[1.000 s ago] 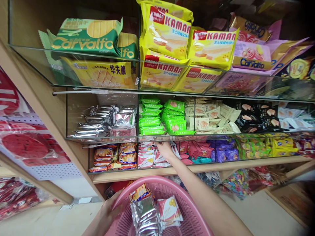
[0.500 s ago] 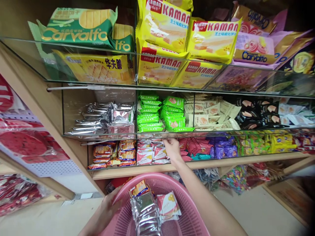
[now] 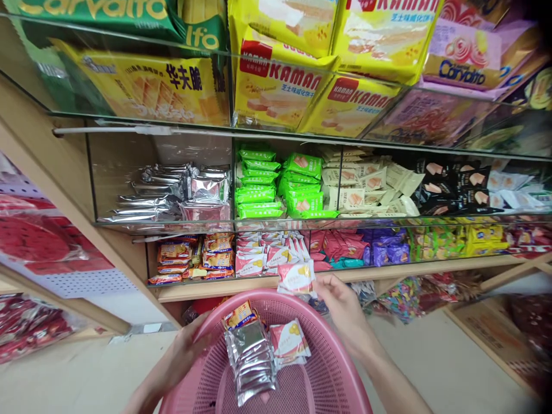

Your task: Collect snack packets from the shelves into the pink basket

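My right hand pinches a pink-and-white snack packet by its right edge, above the far rim of a pink plastic basket. On the basket's left side, my left hand grips the rim, with its fingers over the inner wall and a little blurred. Inside the basket lie a row of silver foil packets, an orange snack packet and some pink-and-white packets. More packets of the pink-and-white kind fill a bottom-shelf compartment behind the held one.
Glass-fronted shelves hold green packets, silver packets and large yellow wafer packs. A wooden shelf edge runs just beyond the basket. At the lower right stands a cardboard box.
My right hand has come out of the lower shelf toward me, now with a pink-and-white packet in its fingers. My left hand stays at the basket's rim. The view has tilted down slightly.
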Action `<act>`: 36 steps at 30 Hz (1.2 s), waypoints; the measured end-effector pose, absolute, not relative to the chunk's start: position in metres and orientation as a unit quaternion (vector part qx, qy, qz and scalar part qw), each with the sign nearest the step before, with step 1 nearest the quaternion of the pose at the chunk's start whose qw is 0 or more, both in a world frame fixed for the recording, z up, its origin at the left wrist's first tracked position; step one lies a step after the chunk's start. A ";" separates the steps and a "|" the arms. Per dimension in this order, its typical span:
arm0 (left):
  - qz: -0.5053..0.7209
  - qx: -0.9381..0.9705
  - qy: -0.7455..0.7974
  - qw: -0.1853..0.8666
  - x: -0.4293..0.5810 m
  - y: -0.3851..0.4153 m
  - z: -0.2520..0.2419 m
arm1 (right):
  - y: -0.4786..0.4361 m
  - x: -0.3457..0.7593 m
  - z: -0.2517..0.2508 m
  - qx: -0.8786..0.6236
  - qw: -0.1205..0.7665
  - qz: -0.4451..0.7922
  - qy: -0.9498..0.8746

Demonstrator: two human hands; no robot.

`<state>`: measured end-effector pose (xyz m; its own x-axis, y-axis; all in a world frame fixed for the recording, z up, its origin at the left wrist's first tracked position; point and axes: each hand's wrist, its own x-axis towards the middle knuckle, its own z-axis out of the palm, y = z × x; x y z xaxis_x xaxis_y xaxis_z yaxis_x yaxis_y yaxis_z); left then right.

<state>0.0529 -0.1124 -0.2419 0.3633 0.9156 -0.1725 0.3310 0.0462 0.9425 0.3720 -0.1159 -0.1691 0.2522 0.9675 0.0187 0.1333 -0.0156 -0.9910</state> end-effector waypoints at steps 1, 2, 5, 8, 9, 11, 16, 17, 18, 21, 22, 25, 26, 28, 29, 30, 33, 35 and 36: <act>0.276 0.630 0.495 0.530 0.053 -0.113 -0.241 | -0.125 0.374 -0.174 -0.594 0.503 0.414 -0.472; 0.274 0.630 0.498 0.529 0.053 -0.113 -0.241 | -0.133 0.375 -0.180 -0.598 0.480 0.426 -0.480; 0.259 0.636 0.507 0.521 0.054 -0.112 -0.239 | -0.151 0.377 -0.201 -0.612 0.432 0.434 -0.501; 0.245 0.645 0.515 0.508 0.054 -0.112 -0.239 | -0.160 0.375 -0.218 -0.618 0.412 0.448 -0.498; 0.244 0.647 0.517 0.504 0.054 -0.112 -0.239 | -0.162 0.374 -0.222 -0.621 0.409 0.451 -0.494; 0.245 0.649 0.518 0.500 0.053 -0.112 -0.242 | -0.163 0.371 -0.227 -0.626 0.404 0.454 -0.489; 0.240 0.650 0.518 0.502 0.050 -0.112 -0.249 | -0.162 0.362 -0.233 -0.624 0.401 0.475 -0.474; 0.242 0.650 0.518 0.500 0.049 -0.111 -0.249 | -0.162 0.361 -0.235 -0.625 0.401 0.474 -0.473; 0.245 0.649 0.520 0.498 0.050 -0.111 -0.249 | -0.162 0.360 -0.237 -0.629 0.399 0.470 -0.472; 0.251 0.646 0.518 0.502 0.051 -0.110 -0.245 | -0.163 0.360 -0.243 -0.653 0.378 0.440 -0.488; 0.252 0.645 0.513 0.506 0.052 -0.110 -0.244 | -0.164 0.360 -0.245 -0.664 0.365 0.422 -0.498; 0.258 0.647 0.499 0.516 0.053 -0.110 -0.243 | -0.166 0.360 -0.250 -0.693 0.319 0.356 -0.541; 0.259 0.645 0.501 0.516 0.053 -0.111 -0.244 | -0.167 0.360 -0.250 -0.702 0.299 0.325 -0.558; 0.259 0.639 0.505 0.519 0.052 -0.111 -0.246 | -0.169 0.360 -0.246 -0.724 0.245 0.257 -0.591; 0.257 0.636 0.507 0.523 0.052 -0.112 -0.246 | -0.169 0.359 -0.242 -0.735 0.212 0.224 -0.604; 0.255 0.633 0.508 0.526 0.052 -0.112 -0.246 | -0.170 0.359 -0.237 -0.745 0.177 0.198 -0.612; 0.257 0.633 0.502 0.530 0.053 -0.112 -0.244 | -0.168 0.360 -0.216 -0.730 0.125 0.160 -0.652; 0.260 0.640 0.497 0.525 0.054 -0.112 -0.242 | -0.164 0.360 -0.205 -0.661 0.125 0.140 -0.726; 0.260 0.643 0.496 0.522 0.054 -0.112 -0.242 | -0.162 0.360 -0.202 -0.616 0.116 0.132 -0.768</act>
